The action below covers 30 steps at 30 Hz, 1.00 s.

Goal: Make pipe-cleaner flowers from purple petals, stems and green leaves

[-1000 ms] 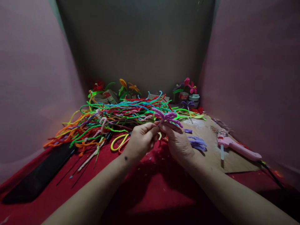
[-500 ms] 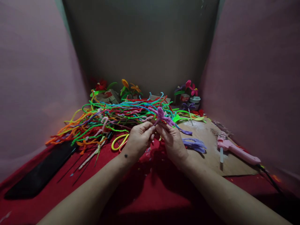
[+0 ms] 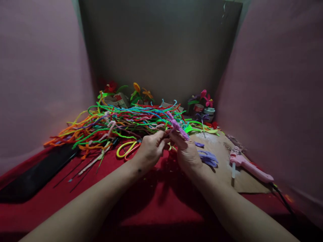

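A purple pipe-cleaner flower (image 3: 178, 127) is held up in front of me, its fuzzy petals now seen edge-on. My right hand (image 3: 188, 153) closes its fingers round the flower's base. Fingertips of my left hand (image 3: 150, 148) pinch at the same base, meeting the right fingers; the exact spot they grip is partly hidden. Scissors with yellow and orange handles (image 3: 124, 150) lie beside my left hand. Just past my right hand, a bundle of violet pipe cleaners (image 3: 209, 158) rests on a cardboard sheet (image 3: 222, 174).
A heap of colourful pipe cleaners (image 3: 131, 117) spreads across the back. At right lies a pink glue gun (image 3: 252, 167) with its cord. A black slab (image 3: 37, 174) and thin rods (image 3: 83, 171) lie left on the red cloth (image 3: 156, 208). Finished flowers (image 3: 141, 91) stand behind.
The purple flower has turned from showing its open petals to nearly edge-on, tipping toward my right hand. Both hands stay together at its base. The whole view has shifted slightly.
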Available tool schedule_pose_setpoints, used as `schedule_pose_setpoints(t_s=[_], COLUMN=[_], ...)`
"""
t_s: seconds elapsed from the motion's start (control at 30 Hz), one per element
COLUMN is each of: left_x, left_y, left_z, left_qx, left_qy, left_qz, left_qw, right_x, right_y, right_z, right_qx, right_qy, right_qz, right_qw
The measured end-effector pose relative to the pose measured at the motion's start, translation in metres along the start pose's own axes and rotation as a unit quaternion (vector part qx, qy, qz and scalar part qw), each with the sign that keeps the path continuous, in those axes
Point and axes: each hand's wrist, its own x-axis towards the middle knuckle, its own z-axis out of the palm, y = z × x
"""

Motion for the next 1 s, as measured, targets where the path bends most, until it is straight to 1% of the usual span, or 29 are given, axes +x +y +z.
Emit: schedule_pose_setpoints(t_s=[0.07,0.1,0.13,0.2,0.23,0.3,0.37,0.47,0.57,0.63,0.67,0.7,0.73,0.8,0.83,0.87,0.93,0.97,1.0], left_x=[-0.002,-0.003,-0.003,-0.002,-0.001,0.001,0.003,0.004,0.003,0.003,0.003,0.003,0.002,0.001,0.0,-0.001,-0.003,-0.003,-0.003], left_y=[-0.002,-0.002,-0.002,0.0,0.001,0.004,0.005,0.002,0.0,0.0,0.001,0.002,0.003,0.003,0.002,0.0,-0.005,-0.008,-0.01], left_z=[0.004,0.005,0.005,0.005,0.004,0.001,-0.003,-0.009,-0.014,-0.015,-0.015,-0.013,-0.011,-0.006,-0.002,0.001,0.005,0.006,0.007], left_qx=[0.057,0.058,0.036,-0.053,-0.104,-0.188,-0.248,-0.326,-0.378,-0.389,-0.381,-0.356,-0.312,-0.176,-0.096,-0.021,0.085,0.11,0.117], left_qy=[0.044,0.052,0.05,0.017,-0.004,-0.041,-0.074,-0.14,-0.208,-0.23,-0.228,-0.219,-0.203,-0.135,-0.089,-0.038,0.039,0.059,0.068], left_qz=[0.057,0.064,0.054,-0.006,-0.041,-0.096,-0.132,-0.165,-0.174,-0.176,-0.171,-0.157,-0.135,-0.061,-0.013,0.038,0.123,0.148,0.158], left_qw=[0.996,0.995,0.997,0.998,0.994,0.977,0.957,0.92,0.885,0.875,0.88,0.895,0.918,0.973,0.991,0.998,0.988,0.981,0.978], right_x=[-0.001,-0.001,-0.002,-0.002,-0.002,-0.002,-0.001,0.0,0.001,0.001,0.001,0.002,0.002,0.002,0.002,0.001,0.0,-0.001,-0.002], right_y=[-0.001,-0.002,-0.002,-0.002,-0.002,-0.002,-0.003,-0.005,-0.008,-0.009,-0.009,-0.009,-0.008,-0.006,-0.005,-0.004,-0.003,-0.003,-0.003], right_z=[0.0,0.001,0.001,0.0,0.0,-0.001,-0.003,-0.006,-0.008,-0.009,-0.009,-0.009,-0.008,-0.008,-0.007,-0.007,-0.005,-0.004,-0.003], right_qx=[-0.028,-0.037,-0.043,-0.043,-0.039,-0.026,-0.01,-0.017,-0.026,-0.016,-0.008,-0.003,0.001,-0.001,-0.006,-0.014,-0.028,-0.033,-0.035], right_qy=[0.015,0.018,0.019,0.017,0.011,-0.005,-0.028,-0.05,-0.07,-0.081,-0.079,-0.072,-0.057,-0.025,-0.012,-0.002,0.013,0.017,0.018], right_qz=[-0.012,-0.013,-0.01,-0.01,-0.01,-0.005,0.002,-0.006,-0.026,-0.032,-0.035,-0.039,-0.045,-0.054,-0.054,-0.052,-0.052,-0.057,-0.062], right_qw=[0.999,0.999,0.999,0.999,0.999,1.0,1.0,0.999,0.997,0.996,0.996,0.997,0.997,0.998,0.998,0.999,0.998,0.998,0.997])
